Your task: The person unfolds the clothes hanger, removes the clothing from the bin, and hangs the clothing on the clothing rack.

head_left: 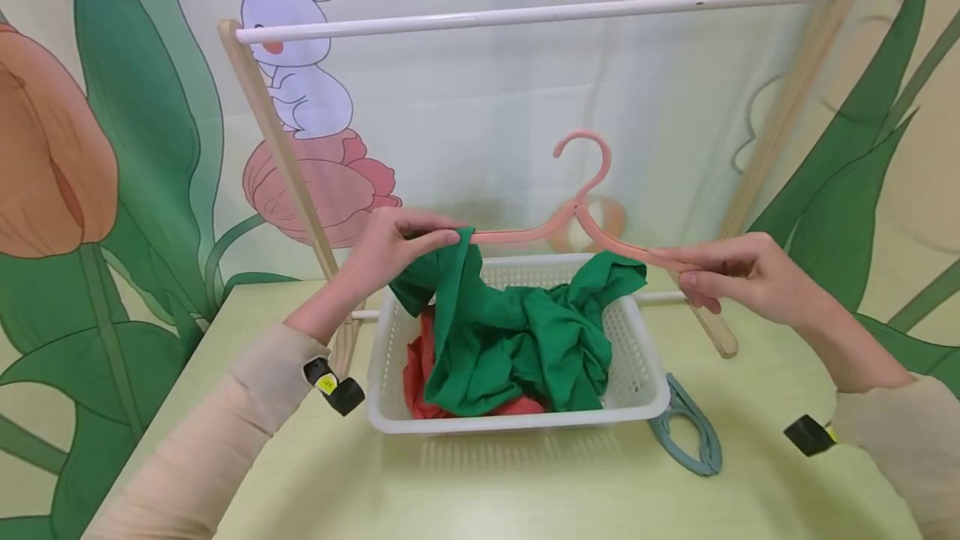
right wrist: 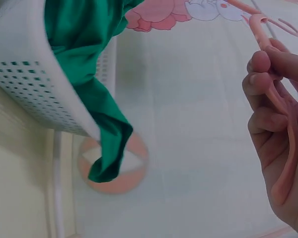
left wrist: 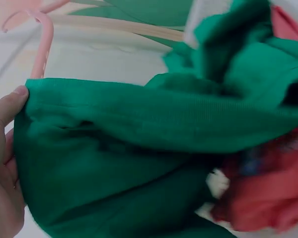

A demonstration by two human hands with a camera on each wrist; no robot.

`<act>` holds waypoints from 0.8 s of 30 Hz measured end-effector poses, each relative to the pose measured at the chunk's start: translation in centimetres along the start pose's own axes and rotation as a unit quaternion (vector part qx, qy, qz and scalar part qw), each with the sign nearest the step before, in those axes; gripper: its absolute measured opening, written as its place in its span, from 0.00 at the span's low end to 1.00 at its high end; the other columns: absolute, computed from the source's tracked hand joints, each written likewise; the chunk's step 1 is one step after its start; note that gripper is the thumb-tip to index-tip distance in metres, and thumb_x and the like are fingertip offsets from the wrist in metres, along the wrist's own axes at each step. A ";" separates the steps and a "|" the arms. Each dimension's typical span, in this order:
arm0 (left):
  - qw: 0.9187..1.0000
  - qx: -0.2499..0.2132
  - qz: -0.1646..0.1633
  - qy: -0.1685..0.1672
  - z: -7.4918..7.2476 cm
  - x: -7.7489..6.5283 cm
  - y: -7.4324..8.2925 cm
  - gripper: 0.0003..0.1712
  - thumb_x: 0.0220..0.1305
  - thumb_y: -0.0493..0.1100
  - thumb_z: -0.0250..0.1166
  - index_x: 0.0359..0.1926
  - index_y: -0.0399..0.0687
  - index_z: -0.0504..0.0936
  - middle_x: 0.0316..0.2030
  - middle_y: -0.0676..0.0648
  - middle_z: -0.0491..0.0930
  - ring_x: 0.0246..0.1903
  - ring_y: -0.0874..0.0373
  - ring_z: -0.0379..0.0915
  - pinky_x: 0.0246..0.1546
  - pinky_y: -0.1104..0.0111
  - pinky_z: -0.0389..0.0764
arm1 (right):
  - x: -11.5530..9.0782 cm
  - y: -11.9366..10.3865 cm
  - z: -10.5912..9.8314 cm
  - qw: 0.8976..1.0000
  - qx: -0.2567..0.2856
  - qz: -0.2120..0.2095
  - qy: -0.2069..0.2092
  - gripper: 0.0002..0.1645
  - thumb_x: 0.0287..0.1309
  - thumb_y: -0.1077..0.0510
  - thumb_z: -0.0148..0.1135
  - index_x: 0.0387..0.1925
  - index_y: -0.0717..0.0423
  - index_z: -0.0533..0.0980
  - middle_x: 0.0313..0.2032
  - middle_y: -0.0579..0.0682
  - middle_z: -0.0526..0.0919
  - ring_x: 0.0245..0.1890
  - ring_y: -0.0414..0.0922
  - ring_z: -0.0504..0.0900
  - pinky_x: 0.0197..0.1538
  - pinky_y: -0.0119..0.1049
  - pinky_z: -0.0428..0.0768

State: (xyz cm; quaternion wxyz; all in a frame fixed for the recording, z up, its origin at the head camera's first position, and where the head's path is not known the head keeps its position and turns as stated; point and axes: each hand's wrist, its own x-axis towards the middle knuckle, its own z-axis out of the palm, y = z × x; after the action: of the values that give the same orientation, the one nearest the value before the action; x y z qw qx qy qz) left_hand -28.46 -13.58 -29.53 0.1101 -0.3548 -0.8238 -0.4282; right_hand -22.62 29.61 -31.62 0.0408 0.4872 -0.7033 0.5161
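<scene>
Left hand: that hand [head_left: 384, 252] pinches the edge of the green garment [head_left: 525, 340] between thumb and fingers, right where one arm of the pink hanger [head_left: 576, 208] runs into the cloth.
Right hand: this one [head_left: 757, 277] has its fingers curled round the hanger's other arm, near the tip.
Pink hanger: it spans the space between the two hands, hook upward, above the far side of the white basket [head_left: 517, 422].
Green garment: one end is raised at the left hand; the rest slumps in the basket, with a piece draped over the far rim, below the right hand and apart from it.
Red cloth: it [head_left: 418, 377] lies in the basket under the green.
Blue hanger: folded, it [head_left: 707, 432] sits on the table by the basket's corner.
</scene>
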 end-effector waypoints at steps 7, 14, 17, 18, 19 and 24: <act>0.996 0.024 0.076 0.045 -2.0 1.6 2.6 0.12 0.64 0.41 0.67 0.47 0.49 0.89 0.42 0.47 0.89 0.46 0.60 0.84 0.50 0.73 0.81 | 1.3 -0.5 0.2 0.999 0.034 -0.031 0.019 0.27 0.56 0.86 0.48 0.58 0.78 0.71 0.23 0.51 0.77 0.19 0.41 0.72 0.20 0.36 0.69; 1.000 0.011 0.024 0.017 -0.5 0.8 2.3 0.11 0.64 0.45 0.67 0.46 0.50 0.89 0.41 0.48 0.89 0.42 0.62 0.85 0.45 0.72 0.83 | 2.4 0.6 2.2 0.999 -0.009 0.021 -0.026 0.28 0.58 0.83 0.50 0.60 0.72 0.73 0.18 0.49 0.73 0.18 0.40 0.70 0.19 0.35 0.67; 0.999 0.011 0.006 0.035 0.2 0.5 1.7 0.11 0.64 0.45 0.67 0.45 0.51 0.90 0.40 0.48 0.89 0.41 0.61 0.85 0.43 0.72 0.83 | 2.5 1.2 3.0 0.998 -0.024 0.048 -0.033 0.27 0.60 0.80 0.51 0.61 0.68 0.74 0.18 0.50 0.72 0.17 0.41 0.70 0.18 0.34 0.66; 0.999 0.006 0.002 0.040 0.3 0.4 1.5 0.10 0.64 0.45 0.67 0.44 0.50 0.90 0.39 0.48 0.89 0.41 0.60 0.85 0.42 0.72 0.83 | 2.4 1.4 3.1 0.998 -0.025 0.051 -0.033 0.27 0.60 0.80 0.52 0.61 0.67 0.74 0.17 0.50 0.72 0.17 0.42 0.69 0.17 0.33 0.66; 0.999 0.006 -0.001 0.045 0.4 0.3 1.3 0.10 0.63 0.44 0.68 0.44 0.50 0.90 0.39 0.48 0.89 0.41 0.60 0.85 0.42 0.72 0.83 | 2.4 1.5 3.2 0.998 -0.025 0.052 -0.034 0.27 0.61 0.79 0.52 0.61 0.67 0.74 0.18 0.50 0.72 0.16 0.42 0.70 0.17 0.33 0.66; 0.999 0.026 -0.003 0.034 0.5 0.0 0.6 0.11 0.63 0.45 0.68 0.45 0.51 0.90 0.39 0.48 0.90 0.41 0.59 0.85 0.41 0.75 0.82 | 2.6 1.7 3.2 0.999 0.003 0.029 -0.022 0.27 0.59 0.82 0.50 0.60 0.70 0.74 0.18 0.50 0.73 0.16 0.43 0.69 0.16 0.33 0.65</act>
State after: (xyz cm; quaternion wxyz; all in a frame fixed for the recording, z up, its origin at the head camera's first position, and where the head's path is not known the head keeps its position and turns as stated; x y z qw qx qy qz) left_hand -27.98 -12.93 -29.43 0.1463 -0.3345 -0.8316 -0.4184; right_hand -23.79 25.51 -32.83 0.0087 0.4779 -0.7164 0.5082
